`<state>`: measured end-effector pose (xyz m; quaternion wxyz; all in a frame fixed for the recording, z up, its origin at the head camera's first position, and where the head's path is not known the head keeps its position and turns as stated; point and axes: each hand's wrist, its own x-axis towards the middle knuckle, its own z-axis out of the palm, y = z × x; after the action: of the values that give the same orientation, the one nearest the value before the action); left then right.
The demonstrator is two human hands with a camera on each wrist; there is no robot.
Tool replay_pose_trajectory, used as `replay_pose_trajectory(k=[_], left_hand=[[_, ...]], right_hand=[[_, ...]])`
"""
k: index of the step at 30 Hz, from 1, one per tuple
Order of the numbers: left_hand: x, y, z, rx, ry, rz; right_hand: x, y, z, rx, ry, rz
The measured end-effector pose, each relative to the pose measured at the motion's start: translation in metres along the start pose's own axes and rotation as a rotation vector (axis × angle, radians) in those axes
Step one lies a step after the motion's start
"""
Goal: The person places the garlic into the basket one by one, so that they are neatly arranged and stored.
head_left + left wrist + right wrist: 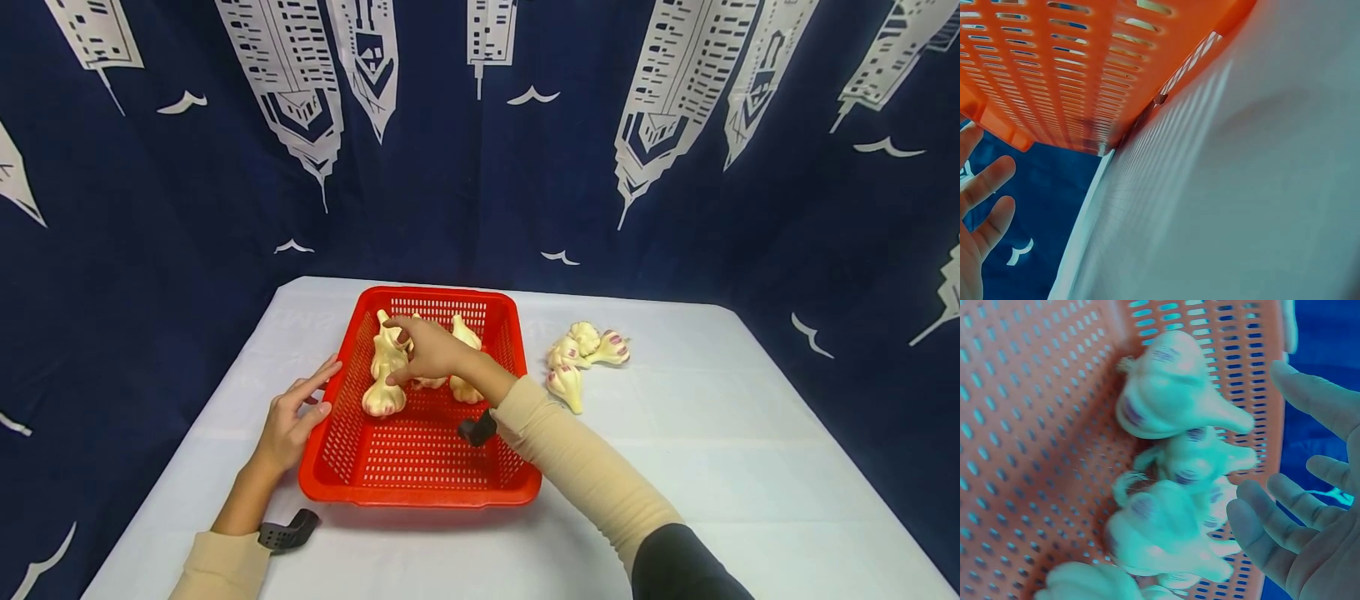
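A red perforated plastic basket (420, 497) holds several garlic bulbs toward its far half, among them one bulb (383, 399) on the left. Over these bulbs hovers my right hand (433, 350), thumb and fingers spread, gripping nothing. In the right wrist view its fingers (1266, 540) stand beside the stems of the garlic bulbs (1160, 525). At the basket's left side, my left hand (287, 427) has its fingertips right at the rim. The left wrist view shows its fingers (994, 181) loosely extended near the slotted wall (1054, 75).
To the right of the basket, several more garlic bulbs (583, 340) lie clustered on the white tablecloth (697, 400), one bulb (566, 386) nearer me. A dark blue curtain (465, 200) with white building prints hangs behind the table.
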<state>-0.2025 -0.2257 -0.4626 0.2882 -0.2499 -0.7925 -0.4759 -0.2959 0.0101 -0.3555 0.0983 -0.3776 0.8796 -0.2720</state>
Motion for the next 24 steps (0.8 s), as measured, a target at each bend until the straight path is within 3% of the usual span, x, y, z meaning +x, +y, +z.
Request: replay_pose_trajectory(k=[14, 24], left_hand=[[0.000, 0.000, 0.001, -0.012, 0.021, -0.005], [-0.001, 0.000, -0.002, 0.009, -0.013, -0.016]], right_hand=[[-0.021, -0.013, -0.026, -0.015, 0.096, -0.023], [-0.042, -0.016, -0.048, -0.055, 0.193, 0.050]])
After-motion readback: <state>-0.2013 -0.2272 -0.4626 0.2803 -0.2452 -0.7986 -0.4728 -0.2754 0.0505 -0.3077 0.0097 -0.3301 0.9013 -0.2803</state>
